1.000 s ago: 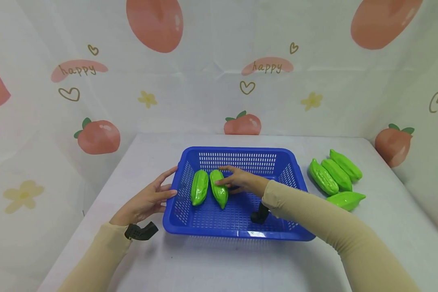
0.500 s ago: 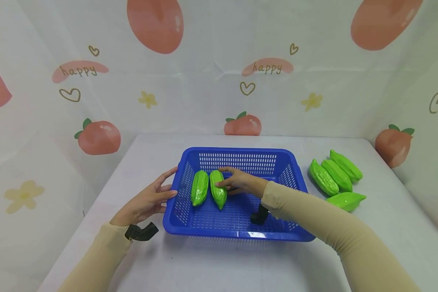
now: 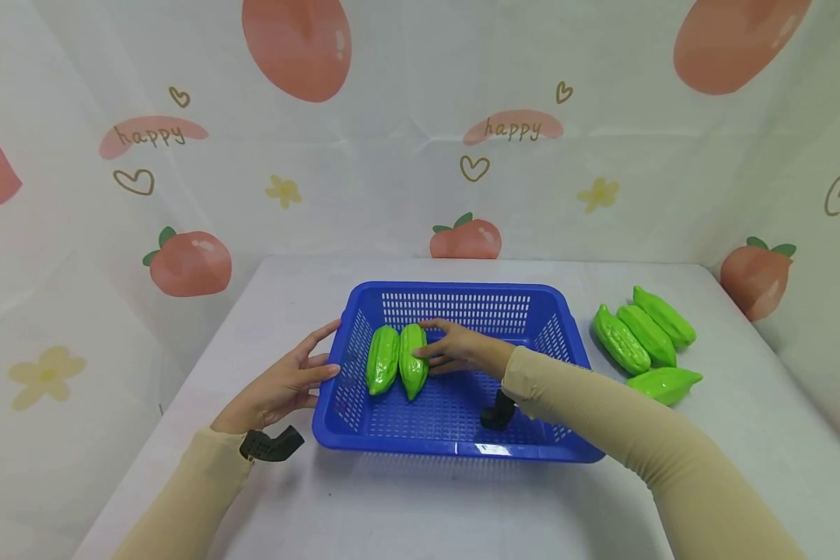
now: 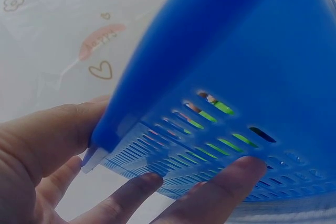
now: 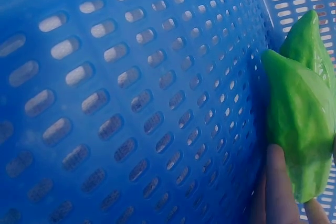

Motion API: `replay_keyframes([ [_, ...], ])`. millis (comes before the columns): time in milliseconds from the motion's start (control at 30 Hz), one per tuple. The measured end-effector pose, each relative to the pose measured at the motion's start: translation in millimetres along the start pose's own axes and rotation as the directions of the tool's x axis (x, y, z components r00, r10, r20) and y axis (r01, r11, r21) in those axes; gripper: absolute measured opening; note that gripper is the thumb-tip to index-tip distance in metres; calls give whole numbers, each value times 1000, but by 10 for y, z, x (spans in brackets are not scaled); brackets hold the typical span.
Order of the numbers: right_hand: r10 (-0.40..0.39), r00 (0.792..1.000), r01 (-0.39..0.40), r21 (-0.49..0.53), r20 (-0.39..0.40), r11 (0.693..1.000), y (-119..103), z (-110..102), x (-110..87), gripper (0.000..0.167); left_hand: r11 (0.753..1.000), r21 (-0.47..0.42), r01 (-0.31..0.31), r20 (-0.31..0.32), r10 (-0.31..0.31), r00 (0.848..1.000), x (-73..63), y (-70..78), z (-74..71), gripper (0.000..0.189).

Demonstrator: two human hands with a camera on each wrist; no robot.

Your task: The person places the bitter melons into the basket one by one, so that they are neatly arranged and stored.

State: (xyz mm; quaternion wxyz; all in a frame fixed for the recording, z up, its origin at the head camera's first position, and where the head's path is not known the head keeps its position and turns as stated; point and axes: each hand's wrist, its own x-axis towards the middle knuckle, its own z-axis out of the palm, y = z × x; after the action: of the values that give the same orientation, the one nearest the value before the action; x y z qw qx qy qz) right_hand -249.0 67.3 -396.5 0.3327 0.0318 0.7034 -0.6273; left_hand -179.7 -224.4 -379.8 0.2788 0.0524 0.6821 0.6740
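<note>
Two glossy, ribbed green bitter melons with pointed ends lie side by side in the left part of a blue plastic basket (image 3: 455,449). My right hand (image 3: 455,346) reaches into the basket and holds the right-hand bitter melon (image 3: 413,377), thumb on top and fingers at its far end and side. Against it on the left is the other bitter melon (image 3: 383,362). In the right wrist view fingertips press on the nearer bitter melon (image 5: 302,108). My left hand (image 3: 280,385) rests its spread fingers on the outside of the basket's left rim (image 4: 173,45).
Several more green bitter melons (image 3: 647,334) lie on the white table (image 3: 392,513) to the right of the basket, one of them (image 3: 665,385) partly behind the right sleeve. A white printed cloth (image 3: 378,155) hangs behind and at both sides.
The right-hand bitter melon has shifted left and straightened, and now lies against the other one. My left hand and the basket stay in place.
</note>
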Motion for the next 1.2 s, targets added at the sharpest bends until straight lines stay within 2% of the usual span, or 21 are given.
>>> replay_keyframes([
  [800, 10, 1000, -10, -20, 11, 1000, -18, -43, -12, 70, 1000, 11, -4, 0, 4, 1000, 16, -3, -2, 80],
  [967, 9, 1000, -8, -50, 18, 999, -84, -105, -39, 67, 1000, 10, -11, 8, 11, 1000, 20, -4, -4, 80],
  [1200, -28, 1000, 29, -78, 15, 997, -291, -202, -173, 60, 1000, 4, -12, 13, 12, 1000, 8, -2, -6, 79],
])
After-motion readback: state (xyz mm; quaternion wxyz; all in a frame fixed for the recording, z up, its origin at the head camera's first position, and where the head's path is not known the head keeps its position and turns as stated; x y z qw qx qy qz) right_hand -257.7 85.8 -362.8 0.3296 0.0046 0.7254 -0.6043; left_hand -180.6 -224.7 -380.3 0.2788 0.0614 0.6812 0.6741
